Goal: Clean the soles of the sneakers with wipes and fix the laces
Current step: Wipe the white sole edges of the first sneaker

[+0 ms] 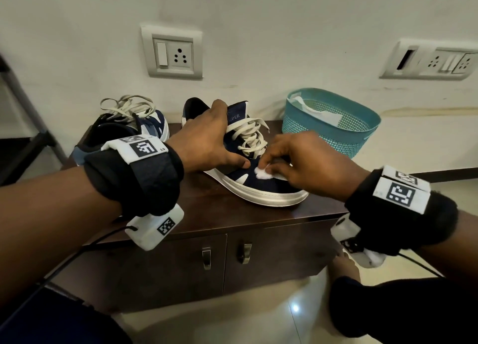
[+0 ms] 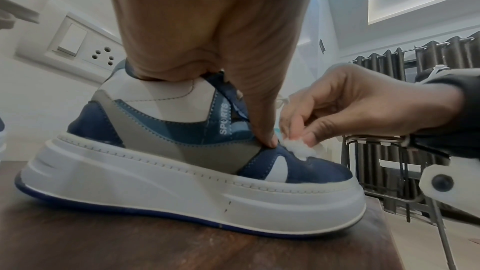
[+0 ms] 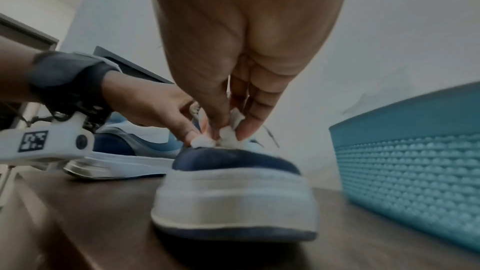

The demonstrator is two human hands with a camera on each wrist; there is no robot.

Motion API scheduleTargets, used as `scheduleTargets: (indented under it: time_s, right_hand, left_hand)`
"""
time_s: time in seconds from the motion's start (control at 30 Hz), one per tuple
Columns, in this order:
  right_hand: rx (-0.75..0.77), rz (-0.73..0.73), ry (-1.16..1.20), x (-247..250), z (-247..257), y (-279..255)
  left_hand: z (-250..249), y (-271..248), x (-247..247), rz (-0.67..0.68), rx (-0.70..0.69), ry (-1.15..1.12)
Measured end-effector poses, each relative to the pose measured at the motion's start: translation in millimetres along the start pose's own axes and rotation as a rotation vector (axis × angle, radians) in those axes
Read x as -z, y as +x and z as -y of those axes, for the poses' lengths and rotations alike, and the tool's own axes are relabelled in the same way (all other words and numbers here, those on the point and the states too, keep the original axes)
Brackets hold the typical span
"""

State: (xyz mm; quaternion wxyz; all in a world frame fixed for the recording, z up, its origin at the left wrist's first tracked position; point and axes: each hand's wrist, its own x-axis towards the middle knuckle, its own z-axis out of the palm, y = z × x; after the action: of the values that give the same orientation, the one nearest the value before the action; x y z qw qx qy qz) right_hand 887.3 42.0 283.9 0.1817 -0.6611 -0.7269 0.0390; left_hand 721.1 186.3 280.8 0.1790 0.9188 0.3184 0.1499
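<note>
A navy, grey and white sneaker [image 1: 261, 185] [image 2: 182, 159] [image 3: 233, 188] with a thick white sole stands upright on the dark wooden cabinet top [image 1: 212, 214]. My left hand [image 1: 207, 139] [image 2: 207, 48] grips it over the collar, thumb pressed on its side. My right hand [image 1: 297, 160] [image 2: 350, 106] [image 3: 233, 69] pinches a small crumpled white wipe [image 1: 261, 171] [image 2: 298, 147] [image 3: 223, 137] against the navy toe area just below the cream laces [image 1: 248, 134]. The second sneaker [image 1: 124, 129] [image 3: 124, 157] lies at the back left, its laces loose.
A teal perforated basket [image 1: 333, 134] [image 3: 415, 161] holding white wipes stands at the back right of the cabinet, close to the sneaker's toe. Wall sockets [image 1: 172, 52] sit behind. Two cabinet doors with metal handles [image 1: 206, 257] are below the front edge.
</note>
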Motion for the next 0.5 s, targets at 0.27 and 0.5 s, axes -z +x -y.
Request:
scheduleTargets:
  time_s: [0.27,0.5]
  right_hand:
    - [-0.044,0.062,0.095,0.3,2.8,-7.3]
    - [-0.225,-0.01,0.062,8.5,-21.3,-7.0]
  left_hand:
    - [-0.4,-2.5,0.6,-0.005,-0.004,0.015]
    - [-1.3,-0.7,1.3,0.007,0.012,0.017]
